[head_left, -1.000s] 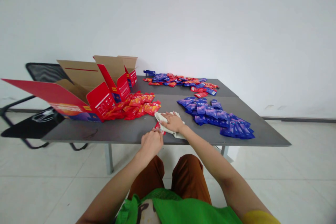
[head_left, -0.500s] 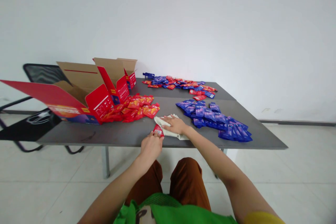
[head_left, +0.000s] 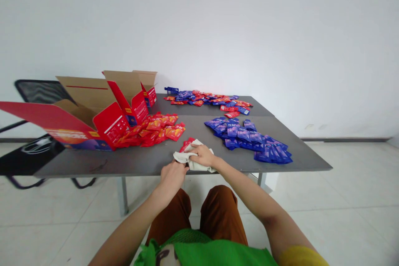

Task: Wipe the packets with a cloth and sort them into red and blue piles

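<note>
Near the front table edge, a small red pouch [head_left: 187, 144] lies with its far part showing from under a white cloth [head_left: 197, 166]. My right hand [head_left: 203, 156] presses on the cloth, fingers bent into its folds, over the pouch. Close beside it, my left hand [head_left: 173, 174] is closed at the near end of the pouch, by the cloth's left corner; the cloth and my knuckles hide its fingertips. Left of my hands is a pile of red pouches [head_left: 152, 129]. To the right, blue pouches [head_left: 246, 135] lie in overlapping rows.
Open red cardboard boxes [head_left: 106, 126] stand along the left side of the grey table [head_left: 299, 158], flaps up. Mixed red and blue pouches [head_left: 208, 99] lie at the far end. A black chair [head_left: 40, 91] with a white cable is at the left.
My right hand and the cloth have slid left and nearer over the red pouch, so its far end now shows beyond the cloth. My left hand has moved slightly left and nearer.
</note>
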Available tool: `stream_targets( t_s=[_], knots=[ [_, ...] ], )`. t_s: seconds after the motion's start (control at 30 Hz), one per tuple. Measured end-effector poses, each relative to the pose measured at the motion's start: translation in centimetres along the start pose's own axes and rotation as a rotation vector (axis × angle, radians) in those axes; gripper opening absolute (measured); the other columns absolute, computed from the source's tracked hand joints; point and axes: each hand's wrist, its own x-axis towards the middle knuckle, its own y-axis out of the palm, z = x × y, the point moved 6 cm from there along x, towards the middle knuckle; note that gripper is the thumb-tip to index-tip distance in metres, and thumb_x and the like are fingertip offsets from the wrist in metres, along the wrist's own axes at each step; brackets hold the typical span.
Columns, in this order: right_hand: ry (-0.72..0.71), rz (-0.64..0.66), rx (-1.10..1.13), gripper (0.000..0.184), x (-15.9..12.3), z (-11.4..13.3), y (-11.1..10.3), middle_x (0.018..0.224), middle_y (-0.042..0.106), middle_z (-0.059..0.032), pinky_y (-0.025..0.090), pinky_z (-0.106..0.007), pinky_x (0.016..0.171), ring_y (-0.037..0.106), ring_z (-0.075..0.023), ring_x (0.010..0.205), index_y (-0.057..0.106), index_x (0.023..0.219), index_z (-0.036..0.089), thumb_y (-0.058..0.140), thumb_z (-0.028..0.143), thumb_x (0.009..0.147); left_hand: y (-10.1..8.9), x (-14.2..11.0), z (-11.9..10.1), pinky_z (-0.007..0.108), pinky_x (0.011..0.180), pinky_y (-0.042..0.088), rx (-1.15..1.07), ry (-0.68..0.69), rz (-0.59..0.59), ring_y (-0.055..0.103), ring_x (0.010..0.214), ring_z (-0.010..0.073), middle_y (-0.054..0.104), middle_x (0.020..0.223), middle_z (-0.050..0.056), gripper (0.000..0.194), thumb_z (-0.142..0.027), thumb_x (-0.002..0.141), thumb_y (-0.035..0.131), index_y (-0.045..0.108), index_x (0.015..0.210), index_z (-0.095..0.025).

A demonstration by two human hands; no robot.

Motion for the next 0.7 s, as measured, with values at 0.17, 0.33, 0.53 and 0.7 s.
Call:
stream_targets(
  t_s=[0.17,0.33,0.53,0.7],
  knots=[
    [0.270,-0.132,-0.059,0.028,-2.9,-1.0,-0.5,0.073,0.068,-0.0010,0.036,-0.023,0.065,0.060,-0.0151,0.070,0.069,0.072,0.020,0.044,0.026,0.083,-1.2,0.8,0.4,0.040,0.075,0.050,0.040,-0.007,-0.024,0.068,0.085,0.0308,0.071,0.089,0.019,0.042,-0.042,0.091,0.042,0.072,0.093,-0.013],
    [0.518,-0.265,-0.146,0.031,-5.6,-1.2,-1.3,0.075,0.068,-0.0080,0.033,-0.027,0.064,0.061,-0.0209,0.074,0.068,0.076,0.018,0.040,0.030,0.084,-2.5,3.3,1.1,0.048,0.099,0.037,0.068,0.068,-0.069,0.068,0.090,0.0290,0.072,0.086,0.018,0.047,-0.045,0.091,0.039,0.073,0.087,-0.014],
    [0.786,-0.358,-0.218,0.032,-6.6,-1.4,-2.0,0.076,0.069,-0.0097,0.035,-0.029,0.064,0.062,-0.0231,0.073,0.070,0.080,0.020,0.042,0.034,0.086,-1.4,4.2,-0.9,0.048,0.091,0.044,0.075,-0.030,-0.258,0.063,0.100,0.0326,0.067,0.102,0.022,0.057,-0.055,0.083,0.049,0.060,0.113,-0.008],
    [0.844,-0.376,-0.230,0.033,-7.7,-0.6,-1.6,0.074,0.068,-0.0103,0.037,-0.031,0.065,0.062,-0.0242,0.071,0.070,0.078,0.020,0.042,0.035,0.086,0.4,4.7,-0.8,0.037,0.068,0.051,0.070,-0.128,-0.250,0.068,0.083,0.0300,0.067,0.090,0.023,0.041,-0.028,0.094,0.029,0.057,0.109,-0.003]
  ],
)
